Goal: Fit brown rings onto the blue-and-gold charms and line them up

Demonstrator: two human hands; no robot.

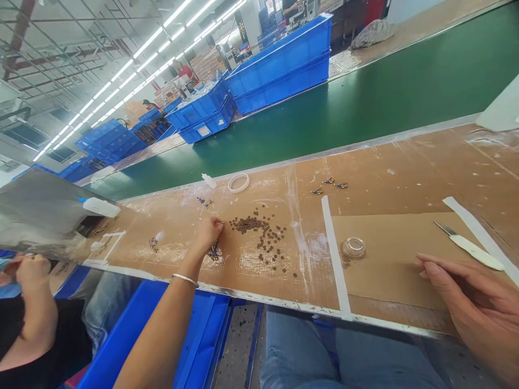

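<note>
Closest to the camera, the right hand (pixel 482 302) is held loosely spread, its fingertips over the cardboard sheet (pixel 385 270), with nothing seen in it. On the left hand (pixel 208 232), thumb and finger are brought together in a narrow pinch; a tiny piece (pixel 221 222) seems to be gripped at the tips, though its kind cannot be told. Blue-and-gold parts (pixel 213 252) are heaped just below that hand, and brown discs (pixel 247 224) are scattered just to its right on the worktable (pixel 373 167).

For such small pieces, a light fingertip grip is probably best, with the wrist lifted so that neither heap is brushed apart.

Bare tabletop is left between the discs and the nearer tape strip (pixel 336 259), so sideways room is offered there. Farther right, room is narrowed by the clear dish (pixel 353 247) and the knife (pixel 472 248), whose bare blade should be given a wide berth. Beyond the table's far edge, the green belt (pixel 365 102) is seen.
</note>
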